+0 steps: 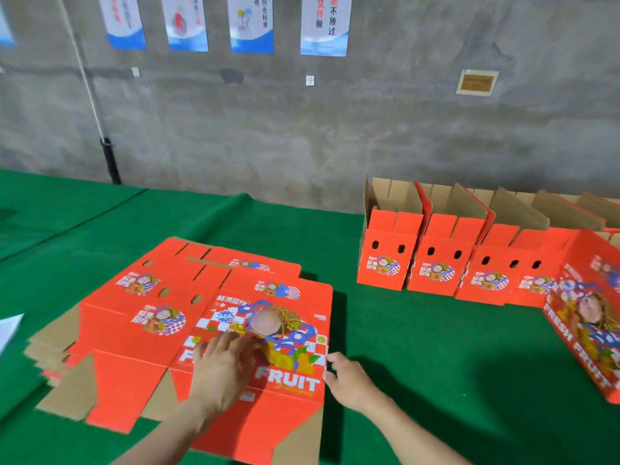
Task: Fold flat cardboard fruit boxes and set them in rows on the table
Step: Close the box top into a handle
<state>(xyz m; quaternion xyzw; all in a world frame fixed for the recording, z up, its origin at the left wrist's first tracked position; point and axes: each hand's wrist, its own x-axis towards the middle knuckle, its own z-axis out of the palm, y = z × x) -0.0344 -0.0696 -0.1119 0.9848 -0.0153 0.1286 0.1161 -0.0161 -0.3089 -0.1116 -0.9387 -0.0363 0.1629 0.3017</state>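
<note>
Lying flat — red printed fruit box (292, 384) | left hand (221, 374) fingers straight, pressing it | right hand (349, 380) fingers at edge — grip unclear

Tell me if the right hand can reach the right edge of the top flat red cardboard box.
Probably yes: the right hand is right beside that edge of the top flat red cardboard box, with nothing between.

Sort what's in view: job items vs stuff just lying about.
Job:
stack of flat boxes, left hand flat on top, right hand at its right edge
row of folded boxes, far right
folded box on its side, right edge
green table

Lying about:
white paper, left edge
wall posters
wall plaque
black pipe
</note>
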